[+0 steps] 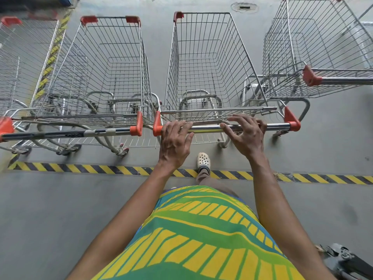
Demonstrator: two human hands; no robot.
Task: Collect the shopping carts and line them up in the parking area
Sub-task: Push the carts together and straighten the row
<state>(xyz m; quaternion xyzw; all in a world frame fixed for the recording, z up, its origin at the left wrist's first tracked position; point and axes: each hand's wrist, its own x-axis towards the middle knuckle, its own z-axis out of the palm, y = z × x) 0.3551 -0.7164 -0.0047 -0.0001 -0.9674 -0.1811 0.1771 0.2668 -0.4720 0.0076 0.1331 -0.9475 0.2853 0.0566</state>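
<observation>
Smooth grey concrete floor [60,209], w/ a yellow-black striped line [90,168] running across it. Beyond the line, wire-mesh steel carts in a row: left cart [105,77] w/ a taped handle, middle cart [212,67] just beside it, orange plastic end caps nearly touching. Right cart [314,57] is angled, handle pointing off to the right, set further forward than the other two. Part of another cart [18,63] at far left edge. Middle cart's handle [207,128] is a shiny round chrome bar. Left hand [174,142] is on the bar near its left cap, fingers curled over it. Right hand [245,134] is at the bar w/ fingers spread, loosely bent, not clasping. A cream perforated clog [203,161] is just past the line.
</observation>
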